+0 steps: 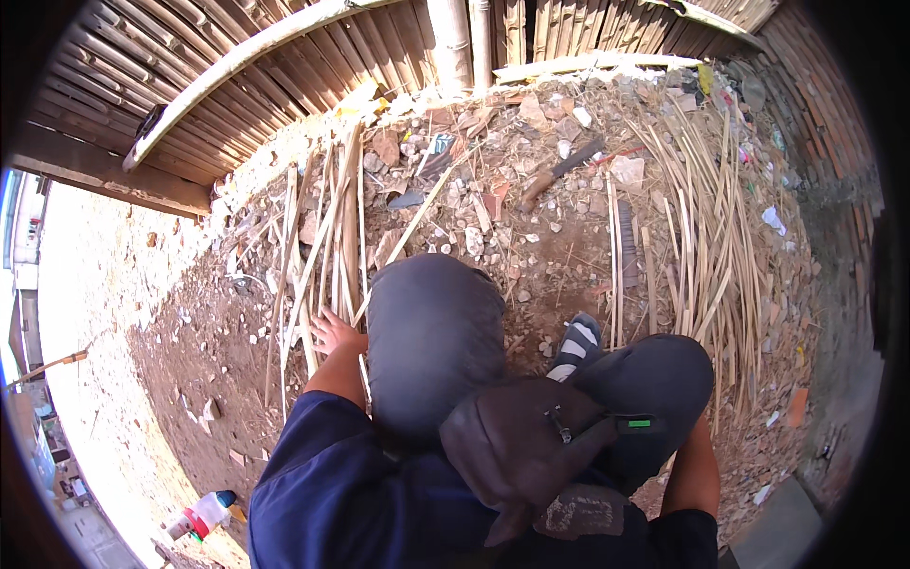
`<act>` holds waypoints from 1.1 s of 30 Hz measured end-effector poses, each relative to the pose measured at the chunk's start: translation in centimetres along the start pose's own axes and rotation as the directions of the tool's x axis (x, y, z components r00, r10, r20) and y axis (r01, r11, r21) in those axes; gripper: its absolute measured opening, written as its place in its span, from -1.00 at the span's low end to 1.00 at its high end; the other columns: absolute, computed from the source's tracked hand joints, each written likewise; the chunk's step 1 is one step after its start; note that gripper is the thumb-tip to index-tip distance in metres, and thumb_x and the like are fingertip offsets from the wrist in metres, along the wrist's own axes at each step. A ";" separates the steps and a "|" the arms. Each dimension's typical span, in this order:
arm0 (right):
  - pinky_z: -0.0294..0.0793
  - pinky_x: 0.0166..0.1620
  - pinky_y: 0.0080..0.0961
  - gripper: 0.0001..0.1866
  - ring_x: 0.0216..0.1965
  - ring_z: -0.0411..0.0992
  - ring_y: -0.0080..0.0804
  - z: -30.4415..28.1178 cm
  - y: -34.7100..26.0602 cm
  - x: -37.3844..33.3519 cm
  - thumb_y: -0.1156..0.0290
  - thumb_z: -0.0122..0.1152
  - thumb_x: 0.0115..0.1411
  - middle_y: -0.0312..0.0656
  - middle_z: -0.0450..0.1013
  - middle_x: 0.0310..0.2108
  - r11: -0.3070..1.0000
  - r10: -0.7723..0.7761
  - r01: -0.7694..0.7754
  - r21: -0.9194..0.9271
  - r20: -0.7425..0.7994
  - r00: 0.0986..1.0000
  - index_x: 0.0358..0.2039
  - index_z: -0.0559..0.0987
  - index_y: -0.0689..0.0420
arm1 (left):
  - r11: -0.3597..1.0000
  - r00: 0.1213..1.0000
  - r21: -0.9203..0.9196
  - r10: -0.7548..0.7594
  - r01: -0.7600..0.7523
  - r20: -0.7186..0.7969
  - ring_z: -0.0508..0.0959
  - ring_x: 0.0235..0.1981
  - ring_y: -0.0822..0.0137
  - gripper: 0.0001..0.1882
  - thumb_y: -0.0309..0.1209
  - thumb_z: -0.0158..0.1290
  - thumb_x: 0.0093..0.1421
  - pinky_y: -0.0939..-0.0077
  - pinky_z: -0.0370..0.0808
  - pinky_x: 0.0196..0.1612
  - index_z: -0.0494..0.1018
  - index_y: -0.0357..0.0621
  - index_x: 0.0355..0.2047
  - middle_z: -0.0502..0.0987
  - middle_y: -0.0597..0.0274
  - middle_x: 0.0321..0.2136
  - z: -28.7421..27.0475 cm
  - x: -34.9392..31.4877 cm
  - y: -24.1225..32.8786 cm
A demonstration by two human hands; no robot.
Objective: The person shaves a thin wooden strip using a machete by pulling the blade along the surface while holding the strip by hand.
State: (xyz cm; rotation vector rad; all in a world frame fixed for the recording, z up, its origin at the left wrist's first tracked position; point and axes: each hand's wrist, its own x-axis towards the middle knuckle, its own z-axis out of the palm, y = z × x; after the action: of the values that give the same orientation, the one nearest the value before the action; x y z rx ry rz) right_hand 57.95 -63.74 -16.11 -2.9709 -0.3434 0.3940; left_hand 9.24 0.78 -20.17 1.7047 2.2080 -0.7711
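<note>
My left hand (334, 332) reaches down beside my left knee, its fingers spread against a bundle of split bamboo strips (343, 213). The strips lie lengthwise on the ground, some crossing each other. Of my right arm only the part near the elbow (694, 474) shows; the hand is hidden behind my right leg. A larger heap of thin pale bamboo strips (713, 237) lies to the right of that leg. Ahead of my knees a big knife (561, 174) with a wooden handle rests on the rubble.
Stones and broken brick cover the dirt ground (531, 256). A bamboo wall (398, 47) stands ahead, and a brick wall (834, 123) bounds the right. A bottle (204, 515) with a dark cap lies at the lower left. A dark bag (521, 441) sits on my lap.
</note>
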 end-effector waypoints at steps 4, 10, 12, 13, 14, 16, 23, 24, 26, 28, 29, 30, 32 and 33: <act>0.34 0.28 -0.13 -0.20 0.29 0.32 0.08 0.6 -0.5 -1.3 0.22 0.33 0.18 0.21 0.30 0.29 0.999 0.040 -0.040 -0.005 0.036 0.999 0.34 0.27 0.33 | 0.999 0.999 -0.021 -0.042 0.042 0.003 -0.15 0.55 0.02 0.49 0.16 0.44 -0.11 -0.22 0.05 0.46 -0.38 0.00 0.53 -0.25 0.00 0.54 0.3 2.2 -0.5; 0.35 0.26 -0.14 -0.21 0.27 0.33 0.07 1.4 -1.5 -1.7 0.23 0.33 0.19 0.20 0.30 0.28 0.997 0.075 -0.075 -0.001 0.065 0.995 0.34 0.27 0.32 | 0.996 0.998 -0.083 -0.029 0.033 0.051 -0.19 0.55 -0.03 0.53 0.17 0.45 -0.14 -0.16 -0.01 0.48 -0.41 -0.02 0.53 -0.28 -0.11 0.53 -0.5 3.3 -0.8; 0.36 0.26 -0.14 -0.21 0.26 0.33 0.06 1.6 -2.0 -1.7 0.23 0.33 0.19 0.20 0.31 0.27 0.997 0.077 -0.077 -0.004 0.074 0.994 0.34 0.27 0.32 | 0.997 0.998 -0.076 -0.006 0.011 0.057 -0.20 0.55 -0.03 0.55 0.17 0.46 -0.18 -0.15 -0.02 0.49 -0.40 -0.01 0.53 -0.31 -0.12 0.53 -1.9 2.8 -0.9; 0.36 0.25 -0.15 -0.21 0.26 0.33 0.06 1.7 -2.3 -1.5 0.23 0.32 0.19 0.20 0.31 0.27 0.997 0.074 -0.074 -0.002 0.076 0.994 0.34 0.27 0.31 | 0.998 0.999 -0.029 -0.048 0.048 -0.015 -0.21 0.55 -0.03 0.57 0.17 0.48 -0.21 -0.19 -0.03 0.48 -0.39 0.00 0.53 -0.30 -0.12 0.53 -2.8 2.3 -1.1; 0.36 0.25 -0.15 -0.21 0.26 0.34 0.06 1.8 -1.8 -2.3 0.23 0.32 0.19 0.19 0.31 0.27 0.996 0.092 -0.092 0.001 0.072 0.993 0.34 0.27 0.31 | 0.999 0.997 -0.024 -0.038 0.036 -0.072 -0.21 0.55 -0.03 0.59 0.17 0.49 -0.24 -0.23 -0.03 0.47 -0.40 0.00 0.53 -0.31 -0.12 0.53 -3.5 2.4 -1.0; 0.37 0.25 -0.15 -0.21 0.25 0.34 0.05 2.2 -0.9 -3.9 0.23 0.32 0.19 0.19 0.31 0.26 0.993 0.119 -0.120 0.010 0.063 0.991 0.34 0.27 0.31 | 0.999 0.997 0.032 -0.032 0.034 -0.064 -0.22 0.55 -0.03 0.61 0.17 0.50 -0.24 -0.25 -0.05 0.47 -0.43 0.00 0.53 -0.33 -0.11 0.53 -5.2 2.3 0.3; 0.38 0.23 -0.16 -0.22 0.23 0.35 0.03 2.8 -2.9 -3.3 0.24 0.32 0.20 0.18 0.32 0.25 0.994 0.108 -0.108 0.002 0.100 0.989 0.34 0.28 0.30 | 0.993 0.999 -0.108 -0.035 0.037 0.021 0.14 0.44 -0.08 0.51 0.16 0.47 -0.19 0.01 0.28 0.39 -0.28 -0.24 0.50 0.00 -0.11 0.46 -4.1 6.7 -3.2; 0.38 0.23 -0.17 -0.23 0.23 0.35 0.03 2.8 -3.1 -3.4 0.24 0.32 0.20 0.18 0.32 0.25 0.994 0.104 -0.105 0.001 0.104 0.989 0.35 0.28 0.29 | 0.993 0.999 -0.111 -0.040 0.042 0.021 0.14 0.44 -0.08 0.51 0.16 0.47 -0.19 0.01 0.28 0.39 -0.28 -0.24 0.50 0.00 -0.11 0.46 -3.7 6.8 -3.3; 0.39 0.22 -0.17 -0.23 0.22 0.36 0.03 2.9 -3.2 -3.5 0.24 0.32 0.20 0.18 0.32 0.25 0.994 0.105 -0.107 0.007 0.108 0.989 0.35 0.28 0.29 | 0.999 0.998 -0.047 -0.019 0.016 -0.061 0.25 0.37 -0.08 0.33 0.14 0.43 -0.14 0.03 0.34 0.33 -0.04 -0.29 0.44 0.15 -0.12 0.37 -2.2 7.5 -3.2; 0.39 0.22 -0.17 -0.23 0.21 0.36 0.02 3.0 -3.2 -3.8 0.24 0.32 0.20 0.18 0.32 0.24 0.994 0.111 -0.113 0.009 0.110 0.988 0.35 0.28 0.29 | 0.992 0.991 -0.103 0.056 -0.068 -0.119 0.27 0.34 -0.13 0.11 0.07 0.38 -0.08 0.07 0.36 0.32 0.16 -0.34 0.31 0.21 -0.17 0.32 -1.0 7.2 -3.9; 0.39 0.21 -0.18 -0.23 0.21 0.36 0.02 3.2 -3.3 -3.8 0.24 0.32 0.20 0.17 0.32 0.24 0.993 0.112 -0.114 0.012 0.109 0.988 0.35 0.28 0.28 | 0.984 0.982 -0.148 0.070 -0.097 -0.177 0.32 0.30 -0.16 0.07 0.07 0.37 -0.08 0.08 0.36 0.31 0.21 -0.37 0.28 0.24 -0.23 0.28 -0.1 7.4 -4.0; 0.40 0.21 -0.18 -0.23 0.21 0.37 0.02 3.4 -3.4 -3.8 0.24 0.32 0.20 0.17 0.33 0.24 0.993 0.113 -0.115 0.017 0.110 0.987 0.35 0.28 0.28 | 0.974 0.968 -0.189 0.080 -0.127 -0.238 0.37 0.26 -0.18 0.03 0.06 0.35 -0.08 0.09 0.36 0.31 0.26 -0.40 0.24 0.26 -0.29 0.24 0.2 7.3 -4.2; 0.40 0.21 -0.18 -0.24 0.20 0.37 0.01 3.7 -3.4 -4.0 0.25 0.32 0.20 0.17 0.33 0.23 0.993 0.115 -0.118 0.022 0.116 0.987 0.35 0.28 0.28 | 0.959 0.954 -0.225 0.106 -0.173 -0.280 0.40 0.20 -0.20 -0.11 -0.01 0.33 -0.04 0.04 0.38 0.27 0.31 -0.41 0.14 0.32 -0.28 0.17 0.4 7.1 -4.6; 0.40 0.20 -0.18 -0.24 0.20 0.37 0.01 3.7 -3.4 -4.0 0.25 0.31 0.21 0.17 0.33 0.23 0.993 0.115 -0.119 0.024 0.114 0.987 0.35 0.28 0.28 | 0.946 0.956 -0.238 0.159 -0.219 -0.248 0.39 0.21 -0.20 -0.13 -0.03 0.32 -0.02 0.04 0.37 0.27 0.31 -0.41 0.14 0.33 -0.28 0.15 0.5 7.1 -4.6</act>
State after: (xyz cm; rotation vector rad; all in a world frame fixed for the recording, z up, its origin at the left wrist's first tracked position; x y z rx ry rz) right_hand 52.46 -61.03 -18.17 -2.9544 -0.1725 0.5763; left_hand 2.82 5.55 -22.92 1.9074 2.1253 -0.2328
